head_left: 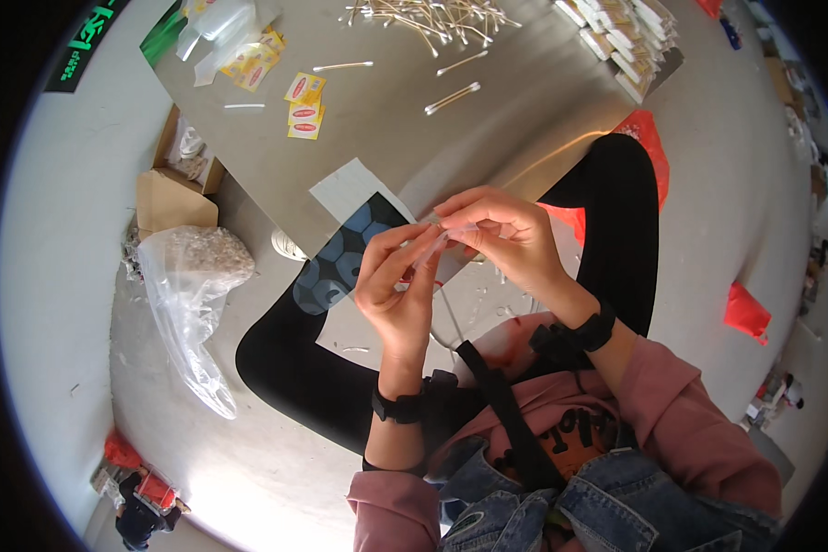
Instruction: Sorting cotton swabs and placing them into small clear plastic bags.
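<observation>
My left hand (398, 276) and my right hand (515, 237) meet in front of me, just off the near corner of the metal table (377, 120). Between their fingertips is a small piece of clear plastic film (443, 241), perhaps a little bag; its exact shape is hard to make out. Both hands pinch it, thumbs against fingers. A white sheet (348, 187) lies at the table corner beside my left hand. Farther up the table are two loose cotton swabs (453, 98) side by side and several small yellow-and-white cards (304, 112).
At the far edge lies a pile of cotton swabs (432, 17), with stacked swab packs (621, 41) right and clear plastic packaging (219, 20) left. On the floor stand a cardboard box (175, 200) and a filled clear bag (198, 262). Another person (143, 511) is at lower left.
</observation>
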Motion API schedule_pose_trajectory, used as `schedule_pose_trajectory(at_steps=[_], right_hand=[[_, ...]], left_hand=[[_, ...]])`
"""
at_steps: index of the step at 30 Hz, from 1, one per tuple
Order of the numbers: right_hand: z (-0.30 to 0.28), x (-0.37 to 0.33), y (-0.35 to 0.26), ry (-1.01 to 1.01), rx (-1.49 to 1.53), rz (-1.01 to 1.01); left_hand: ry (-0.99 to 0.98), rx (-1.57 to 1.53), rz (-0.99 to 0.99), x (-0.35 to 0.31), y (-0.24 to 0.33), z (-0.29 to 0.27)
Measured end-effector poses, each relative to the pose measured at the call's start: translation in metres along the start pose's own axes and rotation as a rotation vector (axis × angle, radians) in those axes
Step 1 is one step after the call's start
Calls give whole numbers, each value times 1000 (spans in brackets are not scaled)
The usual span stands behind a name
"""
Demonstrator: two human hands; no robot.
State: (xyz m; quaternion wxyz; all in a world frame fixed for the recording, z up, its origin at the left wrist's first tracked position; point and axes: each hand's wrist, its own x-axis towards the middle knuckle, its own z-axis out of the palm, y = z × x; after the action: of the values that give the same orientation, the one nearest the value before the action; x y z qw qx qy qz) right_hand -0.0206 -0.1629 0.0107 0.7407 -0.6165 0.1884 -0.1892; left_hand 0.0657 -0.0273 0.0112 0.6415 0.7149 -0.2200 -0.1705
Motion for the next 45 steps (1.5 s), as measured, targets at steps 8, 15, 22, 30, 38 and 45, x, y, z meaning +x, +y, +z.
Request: schedule_pose_trajectory(at_steps=[8,15,22,30,38,45], right_hand=[[1,20,-5,-23,127,104],[-1,16,-10,-95,67,113],[-1,15,-3,-83,70,216],[1,10,5,-88,22,113],[4,11,-9,-36,-1,242],[8,8,-36,-48,-150,381]], left_hand=[[82,-55,-4,10,-5,-3],[17,-84,51,4,3,-16],[22,-60,33,-2,-4,-19],[36,-80,-12,-4,-5,-16],[44,-93,-62,-3,-9,-15],[-19,-1,-4,6,-1,-27]])
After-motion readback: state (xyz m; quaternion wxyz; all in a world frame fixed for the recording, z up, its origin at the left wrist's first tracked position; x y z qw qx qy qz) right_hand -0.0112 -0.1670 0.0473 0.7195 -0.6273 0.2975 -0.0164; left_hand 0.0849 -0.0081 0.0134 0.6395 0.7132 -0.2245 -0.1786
